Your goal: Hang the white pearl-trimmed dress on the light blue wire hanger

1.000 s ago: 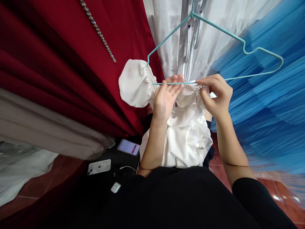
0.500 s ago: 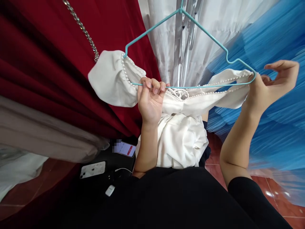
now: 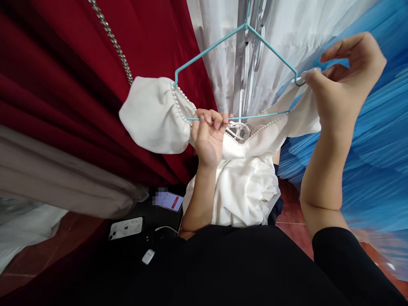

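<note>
My left hand is closed around the bottom bar of a light blue clothes hanger, against the neckline of a white dress. Pearl beads edge the neckline, and one puffed shoulder sits over the hanger's left end. With thumb and forefinger, my right hand pinches the dress's other shoulder, drawn up over the hanger's right end, which the cloth now hides. A white cord loops behind the neckline. The rest of the dress is bunched on my lap.
Dark red cloth with a jewelled chain hangs at left. White curtains and a metal rail stand ahead, blue tulle at right. Two phones and a small white case lie on a black surface.
My right hand has moved up and left, pulling the dress's shoulder over the hanger's right end, which was bare before. My left hand keeps its hold and has shifted slightly right and down.
</note>
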`<action>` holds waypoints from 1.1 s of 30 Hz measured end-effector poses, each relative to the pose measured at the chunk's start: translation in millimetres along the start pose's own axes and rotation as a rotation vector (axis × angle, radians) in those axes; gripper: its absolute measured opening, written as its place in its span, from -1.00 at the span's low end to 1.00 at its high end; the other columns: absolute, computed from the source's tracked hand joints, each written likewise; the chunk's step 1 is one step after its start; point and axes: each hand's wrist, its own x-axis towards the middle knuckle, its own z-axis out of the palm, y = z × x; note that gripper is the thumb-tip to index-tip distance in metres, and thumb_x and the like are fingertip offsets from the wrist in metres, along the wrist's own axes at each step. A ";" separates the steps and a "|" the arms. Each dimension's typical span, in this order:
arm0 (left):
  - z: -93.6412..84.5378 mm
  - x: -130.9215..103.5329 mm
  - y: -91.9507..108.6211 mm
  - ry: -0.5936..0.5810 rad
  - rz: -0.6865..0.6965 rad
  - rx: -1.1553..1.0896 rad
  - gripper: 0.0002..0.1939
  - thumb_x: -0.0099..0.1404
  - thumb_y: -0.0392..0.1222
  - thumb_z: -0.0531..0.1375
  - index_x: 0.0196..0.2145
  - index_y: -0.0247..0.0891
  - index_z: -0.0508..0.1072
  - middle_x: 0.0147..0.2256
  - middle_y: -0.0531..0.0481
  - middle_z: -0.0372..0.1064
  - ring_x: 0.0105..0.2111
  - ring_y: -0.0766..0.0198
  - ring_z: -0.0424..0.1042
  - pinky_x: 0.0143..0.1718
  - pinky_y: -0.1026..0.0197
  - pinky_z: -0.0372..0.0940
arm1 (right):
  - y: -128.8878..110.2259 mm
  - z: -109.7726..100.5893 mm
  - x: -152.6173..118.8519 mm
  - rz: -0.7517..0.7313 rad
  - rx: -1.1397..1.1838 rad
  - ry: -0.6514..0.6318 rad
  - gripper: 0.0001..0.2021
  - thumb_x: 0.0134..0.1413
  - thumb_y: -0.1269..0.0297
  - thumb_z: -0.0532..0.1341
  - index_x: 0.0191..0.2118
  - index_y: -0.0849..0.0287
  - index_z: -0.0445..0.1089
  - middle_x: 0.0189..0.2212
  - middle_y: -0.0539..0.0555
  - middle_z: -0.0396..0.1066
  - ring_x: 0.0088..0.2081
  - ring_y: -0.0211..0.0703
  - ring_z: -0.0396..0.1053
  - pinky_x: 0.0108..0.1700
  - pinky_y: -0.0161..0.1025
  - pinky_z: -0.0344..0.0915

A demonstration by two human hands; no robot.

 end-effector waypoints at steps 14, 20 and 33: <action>-3.0 2.4 -4.3 -0.042 0.009 -0.026 -0.69 0.46 0.00 0.22 -0.35 -0.16 0.22 -0.43 0.10 0.16 -0.27 0.30 0.49 0.18 0.03 0.43 | -42.2 44.3 -101.3 -0.117 -0.054 -0.383 -0.84 0.23 0.37 0.23 -0.12 -0.02 0.45 -0.17 0.02 0.54 -0.11 -0.09 0.50 -0.04 -0.01 0.40; -10.5 -11.1 2.4 -0.049 -0.107 0.227 -0.70 0.48 0.16 0.17 -0.15 -0.13 0.40 0.04 -0.06 0.49 0.14 0.13 0.53 0.23 0.06 0.40 | -28.7 66.7 -120.1 -0.181 -0.117 -0.297 -0.85 0.29 0.38 0.20 -0.17 -0.03 0.47 -0.22 -0.07 0.58 -0.19 -0.16 0.52 0.03 0.00 0.26; -19.5 19.6 61.8 -0.087 0.821 0.939 -0.63 0.23 -0.17 0.44 -0.04 -0.30 0.54 -0.04 -0.15 0.40 0.10 0.00 0.38 0.32 -0.20 0.23 | -27.9 64.1 -123.3 -0.078 -0.073 -0.296 -0.84 0.36 0.40 0.21 -0.13 0.01 0.52 -0.28 -0.07 0.55 -0.18 -0.17 0.50 0.08 -0.04 0.25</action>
